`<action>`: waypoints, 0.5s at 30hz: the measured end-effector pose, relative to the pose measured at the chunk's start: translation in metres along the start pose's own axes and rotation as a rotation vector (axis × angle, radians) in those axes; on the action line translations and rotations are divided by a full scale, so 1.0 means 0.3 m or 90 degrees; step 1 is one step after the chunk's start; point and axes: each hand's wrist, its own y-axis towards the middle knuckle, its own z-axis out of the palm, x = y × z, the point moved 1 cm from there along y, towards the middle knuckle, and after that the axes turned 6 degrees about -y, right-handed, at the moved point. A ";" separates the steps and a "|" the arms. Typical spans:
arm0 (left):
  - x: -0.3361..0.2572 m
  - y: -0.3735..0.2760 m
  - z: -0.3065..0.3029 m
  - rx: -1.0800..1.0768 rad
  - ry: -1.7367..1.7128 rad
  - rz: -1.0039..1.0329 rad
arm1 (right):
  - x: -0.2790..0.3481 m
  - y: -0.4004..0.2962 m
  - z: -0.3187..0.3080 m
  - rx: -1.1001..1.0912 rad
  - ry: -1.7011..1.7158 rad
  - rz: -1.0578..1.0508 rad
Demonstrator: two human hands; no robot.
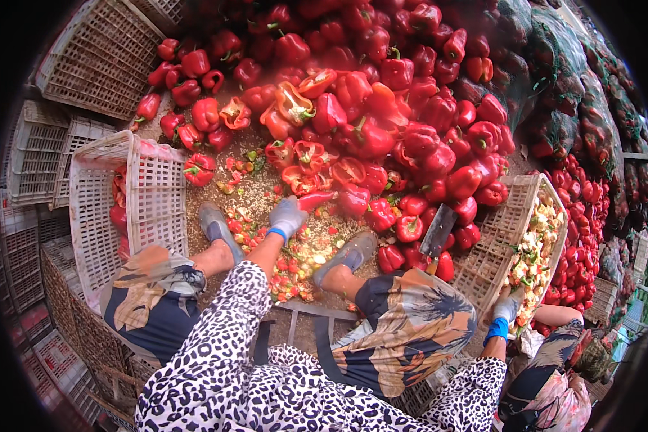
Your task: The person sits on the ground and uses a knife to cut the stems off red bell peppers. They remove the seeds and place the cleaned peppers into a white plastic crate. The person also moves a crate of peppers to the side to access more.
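Observation:
My left hand (pixel 287 218), in a pale glove with a blue wristband, is low between my feet. Its fingers close on one end of a long red pepper piece (pixel 317 200). Over at the right, my right hand (pixel 507 305), also gloved, grips the near rim of a plastic crate (pixel 505 227); its fingertips are partly hidden. Pale pepper cores (pixel 534 254) with green stems fill that crate. A broad-bladed knife (pixel 439 231) lies against the red bell peppers (pixel 378 137) heaped before me. Several cut pepper halves (pixel 309 156) lie at the near side of the heap.
A white plastic crate (pixel 159 189) with red peppers inside stands at my left. More crates (pixel 94 59) are stacked beyond it. Seeds and pepper scraps (pixel 297 264) litter the floor between my shoes. Filled green net sacks (pixel 553 59) line the right. Another person's arm (pixel 559 314) shows at lower right.

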 end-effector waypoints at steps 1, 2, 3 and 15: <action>0.077 0.025 0.007 0.038 -0.188 0.009 | 0.016 0.024 -0.019 0.045 -0.012 -0.003; 0.157 0.023 0.033 0.099 -0.407 0.015 | 0.025 0.041 -0.044 0.089 -0.025 -0.006; 0.191 -0.007 0.023 0.162 -0.618 0.028 | 0.057 0.041 -0.088 0.161 -0.053 0.023; 0.025 -0.474 -0.347 0.397 -1.081 0.467 | 0.986 -0.519 -0.827 0.526 0.835 -0.234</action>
